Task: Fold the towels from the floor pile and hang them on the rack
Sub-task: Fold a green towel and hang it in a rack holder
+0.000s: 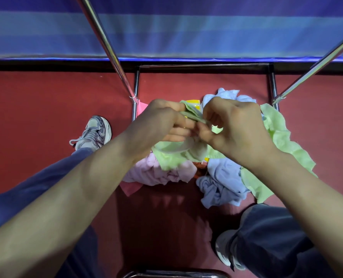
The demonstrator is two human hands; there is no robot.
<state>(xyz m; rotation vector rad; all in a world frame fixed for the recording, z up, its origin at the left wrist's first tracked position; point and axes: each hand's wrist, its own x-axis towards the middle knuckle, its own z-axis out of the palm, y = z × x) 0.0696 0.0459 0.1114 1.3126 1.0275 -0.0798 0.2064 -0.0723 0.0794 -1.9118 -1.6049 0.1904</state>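
A light green towel (281,137) hangs between my hands over the floor pile. My left hand (162,121) pinches its bunched upper edge (192,113) with curled fingers. My right hand (232,125) pinches the same edge right beside it, fingertips nearly touching the left ones. Below lie a pink towel (156,171), a pale blue towel (222,181) and another blue one (226,95) behind my right hand. The metal rack (204,66) stands around the pile, its shiny rails (106,45) rising at left and right.
The floor is red carpet (36,109). A blue striped wall or curtain (186,27) runs behind the rack. My left shoe (94,131) stands left of the pile, my right shoe (224,251) at lower right. A dark rack bar (172,273) crosses the bottom edge.
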